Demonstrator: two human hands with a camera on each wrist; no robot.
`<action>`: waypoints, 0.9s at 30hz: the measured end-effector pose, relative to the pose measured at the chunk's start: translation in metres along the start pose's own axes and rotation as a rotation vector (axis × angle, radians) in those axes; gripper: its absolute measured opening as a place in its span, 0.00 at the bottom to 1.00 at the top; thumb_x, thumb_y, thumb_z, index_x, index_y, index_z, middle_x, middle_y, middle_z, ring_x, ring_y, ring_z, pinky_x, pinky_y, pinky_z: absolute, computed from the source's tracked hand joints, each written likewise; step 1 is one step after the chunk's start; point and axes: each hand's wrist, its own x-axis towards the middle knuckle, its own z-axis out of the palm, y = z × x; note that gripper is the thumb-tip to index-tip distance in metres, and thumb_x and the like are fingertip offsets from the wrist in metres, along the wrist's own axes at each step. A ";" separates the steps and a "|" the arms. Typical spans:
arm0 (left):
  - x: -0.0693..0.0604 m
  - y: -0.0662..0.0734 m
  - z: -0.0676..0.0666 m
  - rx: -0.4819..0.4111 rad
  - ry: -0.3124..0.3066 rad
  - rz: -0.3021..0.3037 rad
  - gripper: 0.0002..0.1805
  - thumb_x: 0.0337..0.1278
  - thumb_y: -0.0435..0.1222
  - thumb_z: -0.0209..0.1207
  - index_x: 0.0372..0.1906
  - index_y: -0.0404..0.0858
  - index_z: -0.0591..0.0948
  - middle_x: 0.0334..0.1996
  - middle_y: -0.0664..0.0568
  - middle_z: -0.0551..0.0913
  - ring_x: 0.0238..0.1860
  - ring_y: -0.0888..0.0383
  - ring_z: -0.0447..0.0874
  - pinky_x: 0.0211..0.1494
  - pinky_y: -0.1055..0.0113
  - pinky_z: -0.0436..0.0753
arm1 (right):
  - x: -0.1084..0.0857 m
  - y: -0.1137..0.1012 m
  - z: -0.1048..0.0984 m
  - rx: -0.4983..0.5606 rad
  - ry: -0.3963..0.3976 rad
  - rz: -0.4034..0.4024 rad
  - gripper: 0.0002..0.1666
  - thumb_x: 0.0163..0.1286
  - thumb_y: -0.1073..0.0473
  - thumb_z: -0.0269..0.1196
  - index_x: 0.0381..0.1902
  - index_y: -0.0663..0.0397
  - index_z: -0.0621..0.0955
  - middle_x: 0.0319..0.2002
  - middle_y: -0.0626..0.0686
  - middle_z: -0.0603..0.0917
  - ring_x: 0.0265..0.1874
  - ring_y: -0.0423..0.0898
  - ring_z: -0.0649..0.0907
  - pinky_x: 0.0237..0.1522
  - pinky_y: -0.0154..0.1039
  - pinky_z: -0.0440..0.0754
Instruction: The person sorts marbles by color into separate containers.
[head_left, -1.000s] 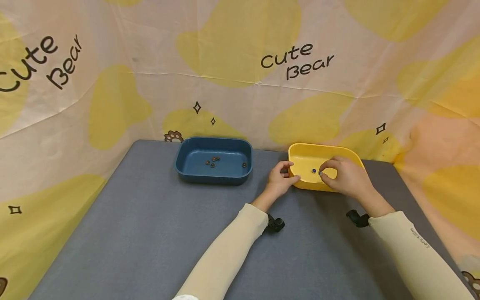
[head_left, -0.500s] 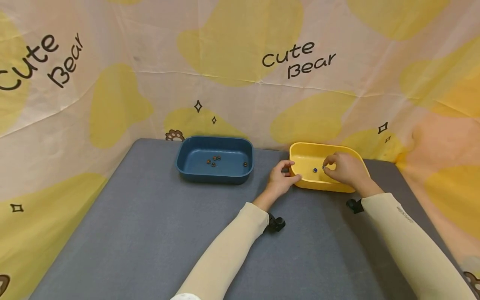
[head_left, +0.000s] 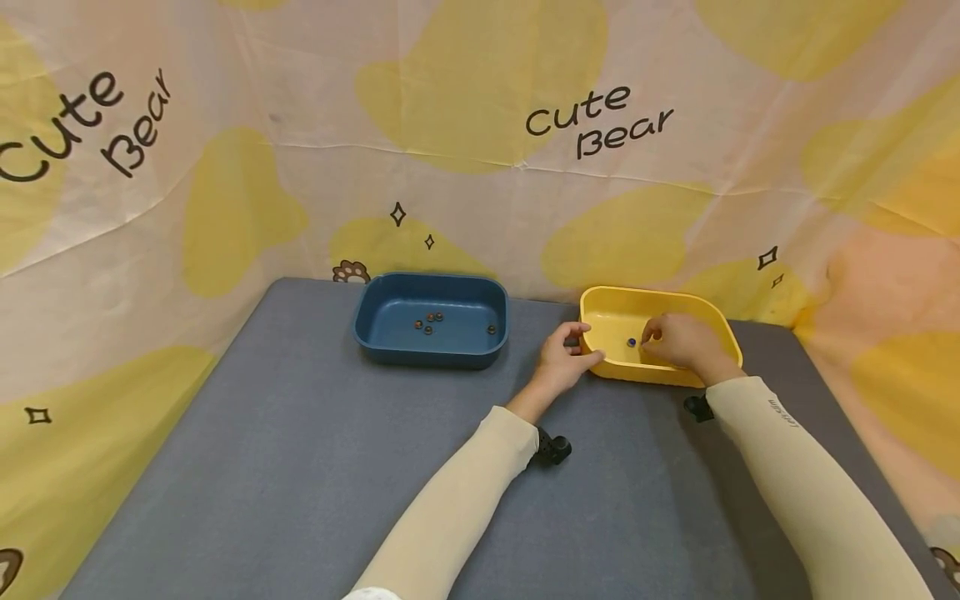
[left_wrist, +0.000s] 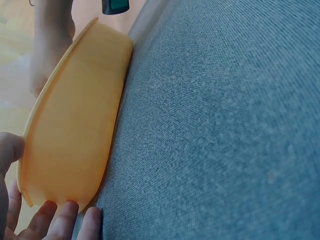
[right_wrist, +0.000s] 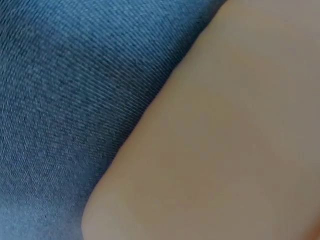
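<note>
My left hand (head_left: pixel 561 357) holds the left end of a yellow bin (head_left: pixel 600 367). In the left wrist view, its thumb lies at the rim and its fingers bend against the outer wall. My right hand (head_left: pixel 681 340) reaches over the front rim into the bin, with thumb and forefinger together low above the floor. A small blue bead appears pinched at those fingertips, mostly hidden by them. Another small round blue bead (head_left: pixel 632 342) lies on the bin floor just left of the fingertips. In the right wrist view only bare skin and grey cloth show.
A blue bin (head_left: pixel 431 360) stands to the left, with several small brownish beads (head_left: pixel 429 331) inside and one bead (head_left: pixel 491 329) apart near its right end. Both bins stand on a grey cloth-covered table (head_left: pixel 300 467), close to a patterned curtain (head_left: pixel 465 100) behind.
My right hand has moved further into the yellow bin and lower, its forearm swinging left and forward. My left hand stays on the bin's left end. The blue bin's beads have not moved.
</note>
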 end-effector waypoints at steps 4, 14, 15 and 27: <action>-0.001 0.001 0.001 0.005 0.001 -0.007 0.25 0.47 0.37 0.71 0.53 0.43 0.78 0.51 0.51 0.79 0.45 0.52 0.81 0.42 0.68 0.82 | 0.000 0.001 0.003 0.005 -0.016 0.004 0.10 0.58 0.53 0.64 0.35 0.51 0.87 0.37 0.56 0.86 0.35 0.52 0.82 0.37 0.52 0.79; -0.001 0.001 0.002 0.014 -0.009 0.002 0.24 0.47 0.37 0.71 0.53 0.44 0.78 0.51 0.51 0.78 0.44 0.54 0.81 0.41 0.69 0.82 | 0.000 0.004 0.003 0.003 -0.021 0.006 0.11 0.56 0.55 0.64 0.35 0.52 0.87 0.37 0.56 0.87 0.33 0.51 0.82 0.35 0.50 0.80; -0.001 0.001 0.002 0.012 -0.011 0.003 0.24 0.48 0.37 0.71 0.53 0.44 0.78 0.51 0.51 0.78 0.44 0.54 0.81 0.41 0.69 0.82 | 0.000 0.005 0.003 0.004 -0.022 0.010 0.11 0.56 0.55 0.64 0.35 0.51 0.87 0.37 0.56 0.87 0.34 0.50 0.82 0.35 0.50 0.80; 0.000 0.003 -0.002 0.032 -0.005 0.011 0.24 0.48 0.37 0.70 0.53 0.44 0.78 0.53 0.48 0.78 0.47 0.49 0.81 0.43 0.69 0.82 | -0.011 0.002 -0.015 0.088 0.023 -0.025 0.22 0.67 0.51 0.60 0.51 0.62 0.80 0.49 0.68 0.81 0.48 0.64 0.80 0.46 0.60 0.77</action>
